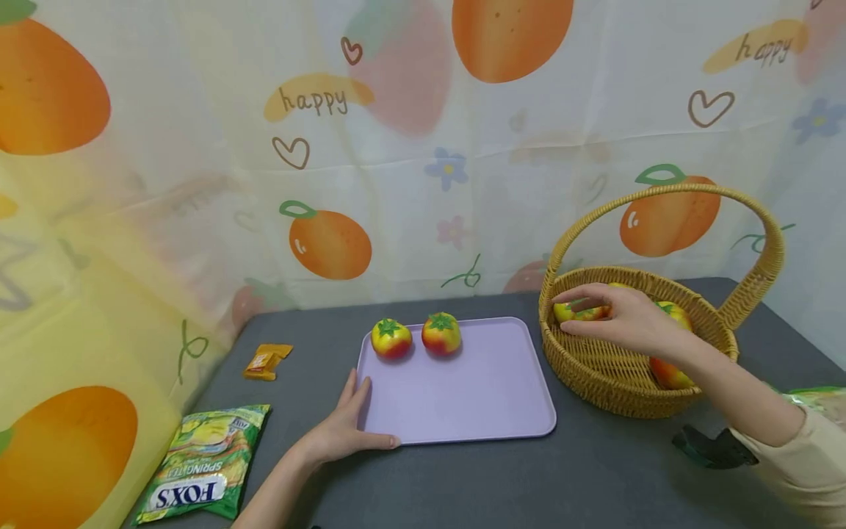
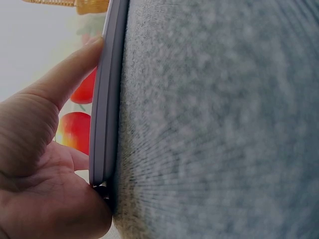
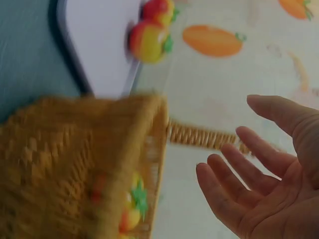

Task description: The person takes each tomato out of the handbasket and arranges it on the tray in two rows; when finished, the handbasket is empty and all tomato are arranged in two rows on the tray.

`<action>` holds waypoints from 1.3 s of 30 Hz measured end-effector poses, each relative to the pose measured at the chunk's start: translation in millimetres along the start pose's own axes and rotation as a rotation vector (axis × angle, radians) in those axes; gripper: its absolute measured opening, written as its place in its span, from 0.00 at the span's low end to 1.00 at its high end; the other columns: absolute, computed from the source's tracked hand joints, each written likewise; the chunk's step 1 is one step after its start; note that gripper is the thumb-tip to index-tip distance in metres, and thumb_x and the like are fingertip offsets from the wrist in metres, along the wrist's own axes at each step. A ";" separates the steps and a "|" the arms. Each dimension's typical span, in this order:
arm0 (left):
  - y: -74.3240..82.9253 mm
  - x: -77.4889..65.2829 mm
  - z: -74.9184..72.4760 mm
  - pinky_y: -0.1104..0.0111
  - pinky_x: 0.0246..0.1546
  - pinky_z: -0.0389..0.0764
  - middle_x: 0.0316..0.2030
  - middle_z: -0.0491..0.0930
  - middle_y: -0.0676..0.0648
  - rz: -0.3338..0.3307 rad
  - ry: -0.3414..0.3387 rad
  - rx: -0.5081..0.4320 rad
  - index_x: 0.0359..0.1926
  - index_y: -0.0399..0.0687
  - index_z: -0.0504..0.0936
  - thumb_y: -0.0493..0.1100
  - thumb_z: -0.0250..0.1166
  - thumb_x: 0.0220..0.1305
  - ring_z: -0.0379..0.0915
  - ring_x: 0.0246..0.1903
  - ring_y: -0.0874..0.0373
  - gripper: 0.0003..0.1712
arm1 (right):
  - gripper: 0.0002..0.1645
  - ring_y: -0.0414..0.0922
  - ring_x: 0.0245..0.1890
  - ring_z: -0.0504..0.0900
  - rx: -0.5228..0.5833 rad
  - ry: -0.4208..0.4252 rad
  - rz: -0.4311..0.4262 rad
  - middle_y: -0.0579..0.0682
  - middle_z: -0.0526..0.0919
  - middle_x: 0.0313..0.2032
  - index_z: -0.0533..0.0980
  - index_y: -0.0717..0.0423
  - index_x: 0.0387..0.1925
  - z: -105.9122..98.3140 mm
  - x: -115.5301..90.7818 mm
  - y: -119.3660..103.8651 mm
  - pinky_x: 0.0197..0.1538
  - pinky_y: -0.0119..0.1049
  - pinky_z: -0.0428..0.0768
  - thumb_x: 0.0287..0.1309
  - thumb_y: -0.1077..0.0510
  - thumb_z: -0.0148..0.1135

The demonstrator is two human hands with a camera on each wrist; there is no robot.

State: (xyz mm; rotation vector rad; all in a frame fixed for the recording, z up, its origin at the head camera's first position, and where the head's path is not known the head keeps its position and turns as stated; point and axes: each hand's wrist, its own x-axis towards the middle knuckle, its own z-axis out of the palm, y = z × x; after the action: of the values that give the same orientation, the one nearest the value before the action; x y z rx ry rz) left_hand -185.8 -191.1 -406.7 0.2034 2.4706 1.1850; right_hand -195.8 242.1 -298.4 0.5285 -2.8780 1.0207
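A pale purple tray [image 1: 463, 397] lies on the grey table, with two red-and-yellow fruits [image 1: 391, 339] with green leafy tops by its far left edge. My left hand [image 1: 344, 426] rests at the tray's near left corner, thumb along the front rim and fingers spread by the left side; in the left wrist view the thumb [image 2: 75, 72] touches the rim. Over the wicker basket [image 1: 595, 382] is my right hand [image 1: 628, 316], its fingers loosely bent and holding nothing. More such fruits [image 1: 669, 373] lie in the basket, partly hidden by the right hand and forearm.
The basket's tall handle [image 1: 661, 191] arches above the right hand. At the left are a green biscuit packet [image 1: 198, 463] and a small orange wrapped snack [image 1: 266, 361]. A dark object [image 1: 714, 448] is by the right sleeve. A printed curtain [image 1: 396, 184] hangs behind the table.
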 end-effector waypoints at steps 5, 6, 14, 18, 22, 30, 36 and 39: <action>-2.0 -1.4 1.0 0.36 0.66 0.39 0.74 0.23 0.34 -0.001 0.007 -0.010 0.76 0.39 0.42 0.52 0.80 0.44 0.24 0.72 0.33 0.70 | 0.26 0.56 0.53 0.78 -0.049 -0.004 0.019 0.57 0.80 0.53 0.78 0.50 0.55 -17.9 4.0 17.8 0.51 0.57 0.75 0.59 0.43 0.66; -2.2 -1.5 1.4 0.36 0.66 0.39 0.74 0.23 0.34 -0.001 0.008 -0.011 0.76 0.39 0.43 0.52 0.80 0.44 0.24 0.72 0.33 0.70 | 0.26 0.57 0.54 0.77 -0.054 -0.012 0.015 0.58 0.79 0.54 0.78 0.52 0.56 -20.7 6.1 21.0 0.51 0.58 0.74 0.60 0.44 0.67; -0.1 -1.4 -0.4 0.37 0.66 0.40 0.74 0.24 0.34 0.015 0.021 0.007 0.76 0.38 0.42 0.52 0.80 0.45 0.25 0.72 0.33 0.70 | 0.32 0.64 0.55 0.75 -0.151 -0.113 0.022 0.63 0.78 0.55 0.74 0.63 0.59 -30.6 38.4 42.5 0.53 0.62 0.71 0.59 0.48 0.68; -1.2 -1.6 -1.3 0.36 0.66 0.40 0.74 0.23 0.34 0.002 0.010 0.001 0.76 0.39 0.43 0.52 0.79 0.45 0.24 0.72 0.33 0.69 | 0.35 0.65 0.54 0.75 -0.178 -0.159 0.024 0.66 0.78 0.54 0.71 0.67 0.60 -27.3 46.8 48.3 0.52 0.61 0.72 0.58 0.50 0.68; -1.0 -1.7 -1.4 0.35 0.65 0.40 0.74 0.22 0.34 -0.010 0.001 -0.001 0.76 0.39 0.43 0.52 0.79 0.46 0.23 0.72 0.32 0.69 | 0.36 0.67 0.56 0.73 -0.172 -0.190 0.035 0.69 0.76 0.56 0.69 0.70 0.61 -24.6 52.1 51.4 0.55 0.61 0.71 0.58 0.52 0.68; 1.6 -0.3 -1.5 0.36 0.65 0.40 0.74 0.23 0.34 0.005 0.001 0.007 0.76 0.39 0.42 0.52 0.80 0.45 0.24 0.72 0.32 0.69 | 0.38 0.68 0.55 0.74 -0.161 -0.205 0.016 0.72 0.74 0.57 0.69 0.74 0.59 -19.6 63.4 60.2 0.54 0.60 0.73 0.54 0.55 0.71; 0.2 1.6 -1.3 0.36 0.65 0.39 0.74 0.22 0.35 -0.014 -0.014 0.006 0.77 0.40 0.42 0.54 0.79 0.45 0.22 0.72 0.33 0.69 | 0.39 0.68 0.55 0.73 -0.164 -0.217 0.023 0.73 0.74 0.55 0.68 0.75 0.59 -14.4 67.9 63.7 0.54 0.60 0.73 0.51 0.57 0.72; -0.1 1.7 0.0 0.36 0.65 0.38 0.74 0.21 0.35 -0.012 -0.013 0.002 0.77 0.40 0.42 0.54 0.79 0.46 0.21 0.72 0.32 0.69 | 0.39 0.68 0.54 0.74 -0.181 -0.224 0.028 0.73 0.74 0.54 0.69 0.75 0.58 -13.4 69.4 64.7 0.53 0.59 0.73 0.50 0.57 0.73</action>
State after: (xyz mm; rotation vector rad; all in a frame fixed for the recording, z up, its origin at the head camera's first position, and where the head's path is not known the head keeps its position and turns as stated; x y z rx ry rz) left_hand -187.4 -190.7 -407.3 0.1957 2.4583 1.1723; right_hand -283.5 276.3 -316.5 0.6276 -3.1399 0.7361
